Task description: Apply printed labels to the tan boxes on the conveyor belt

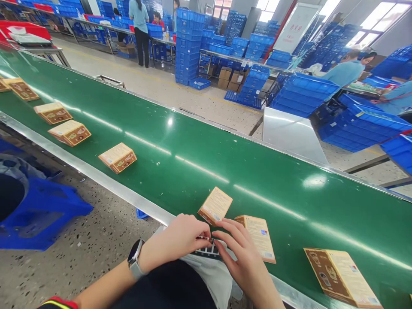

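Note:
My left hand (189, 234) is closed in a pinch on a thin dark patterned strip (204, 238), which I see edge-on; its kind does not show. The thumb and forefinger of my right hand (238, 249) close on the strip's right end, while the other fingers stretch forward. Just beyond the fingertips, a brown and cream printed cardboard box (216, 204) lies on the green conveyor belt (180, 180). A second printed carton (257, 236) lies partly behind my right hand. Under both hands shows a black-and-white gridded thing (209, 251), partly hidden.
More cartons lie along the belt, one at right (341, 274) and several at left (119, 157). A metal rail (135, 201) edges the near side. Left of me stands a blue plastic stool (54, 210). Stacked blue crates (188, 47) and several people are beyond the belt.

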Demonstrator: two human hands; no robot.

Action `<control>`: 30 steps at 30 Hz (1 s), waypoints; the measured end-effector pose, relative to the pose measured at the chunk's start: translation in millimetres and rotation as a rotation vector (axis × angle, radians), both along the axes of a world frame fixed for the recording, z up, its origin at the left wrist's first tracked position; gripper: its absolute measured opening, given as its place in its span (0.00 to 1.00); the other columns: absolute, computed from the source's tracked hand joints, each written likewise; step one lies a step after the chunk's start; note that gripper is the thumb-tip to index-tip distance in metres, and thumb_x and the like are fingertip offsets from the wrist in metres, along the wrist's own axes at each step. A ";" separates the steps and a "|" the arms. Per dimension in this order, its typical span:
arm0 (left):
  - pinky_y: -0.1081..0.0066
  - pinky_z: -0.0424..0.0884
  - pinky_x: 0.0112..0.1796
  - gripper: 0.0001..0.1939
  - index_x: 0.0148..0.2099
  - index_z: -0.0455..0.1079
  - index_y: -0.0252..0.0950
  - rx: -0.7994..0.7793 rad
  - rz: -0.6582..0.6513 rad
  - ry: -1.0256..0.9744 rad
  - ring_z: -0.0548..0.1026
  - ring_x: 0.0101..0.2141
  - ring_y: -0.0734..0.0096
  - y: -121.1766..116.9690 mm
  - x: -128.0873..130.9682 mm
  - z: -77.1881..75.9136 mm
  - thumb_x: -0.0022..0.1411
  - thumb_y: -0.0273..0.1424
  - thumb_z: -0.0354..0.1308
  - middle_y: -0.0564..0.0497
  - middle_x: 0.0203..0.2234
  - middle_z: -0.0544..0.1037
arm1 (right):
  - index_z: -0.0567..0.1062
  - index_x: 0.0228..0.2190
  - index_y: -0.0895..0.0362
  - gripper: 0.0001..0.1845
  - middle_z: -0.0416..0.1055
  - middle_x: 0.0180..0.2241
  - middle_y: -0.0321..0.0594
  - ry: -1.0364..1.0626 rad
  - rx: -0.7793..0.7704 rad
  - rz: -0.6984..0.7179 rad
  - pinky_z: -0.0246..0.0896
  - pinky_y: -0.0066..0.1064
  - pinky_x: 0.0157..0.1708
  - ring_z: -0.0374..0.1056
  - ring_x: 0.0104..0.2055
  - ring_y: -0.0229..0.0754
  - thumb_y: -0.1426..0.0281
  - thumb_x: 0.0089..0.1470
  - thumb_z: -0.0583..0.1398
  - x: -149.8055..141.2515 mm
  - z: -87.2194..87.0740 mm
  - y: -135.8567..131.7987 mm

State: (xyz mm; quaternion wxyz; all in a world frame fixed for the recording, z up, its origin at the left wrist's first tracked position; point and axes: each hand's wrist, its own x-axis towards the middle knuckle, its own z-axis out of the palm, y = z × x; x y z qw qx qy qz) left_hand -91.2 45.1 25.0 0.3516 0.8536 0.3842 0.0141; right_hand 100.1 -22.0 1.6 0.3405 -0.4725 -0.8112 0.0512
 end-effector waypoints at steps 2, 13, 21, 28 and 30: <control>0.74 0.62 0.30 0.04 0.38 0.80 0.40 -0.024 -0.006 0.002 0.81 0.32 0.64 0.2 -1.3 2.7 0.60 0.33 0.68 0.53 0.30 0.84 | 0.72 0.41 0.54 0.11 0.75 0.46 0.46 -0.014 -0.003 0.019 0.72 0.43 0.43 0.71 0.50 0.51 0.72 0.71 0.50 -1.2 -1.6 0.0; 0.75 0.66 0.30 0.08 0.38 0.80 0.37 -0.153 0.070 0.013 0.79 0.29 0.68 8.0 -11.3 6.6 0.58 0.22 0.63 0.54 0.29 0.83 | 0.72 0.38 0.51 0.04 0.73 0.49 0.45 0.372 -0.247 -0.117 0.67 0.44 0.50 0.69 0.54 0.51 0.71 0.66 0.56 9.0 -17.2 -7.4; 0.69 0.67 0.56 0.10 0.31 0.81 0.40 -0.171 -0.172 -0.136 0.68 0.61 0.57 6.0 -13.8 -0.1 0.52 0.18 0.67 0.54 0.56 0.76 | 0.54 0.64 0.53 0.45 0.64 0.59 0.54 0.900 -0.374 -0.586 0.65 0.49 0.51 0.67 0.56 0.55 0.54 0.52 0.64 13.6 -54.7 33.7; 0.56 0.57 0.66 0.09 0.31 0.81 0.37 -0.127 -0.220 -0.279 0.51 0.69 0.50 5.8 8.3 -31.0 0.54 0.18 0.66 0.52 0.68 0.58 | 0.73 0.44 0.56 0.27 0.71 0.53 0.54 1.016 -0.424 -0.576 0.69 0.45 0.46 0.70 0.51 0.55 0.48 0.54 0.62 25.5 -55.3 37.0; 0.57 0.59 0.65 0.09 0.31 0.81 0.37 -0.149 -0.216 -0.260 0.51 0.69 0.50 8.6 12.9 -33.7 0.55 0.17 0.66 0.52 0.68 0.57 | 0.75 0.33 0.56 0.25 0.73 0.51 0.54 1.017 -0.473 -0.560 0.70 0.43 0.43 0.72 0.48 0.56 0.46 0.51 0.64 34.3 -52.3 39.5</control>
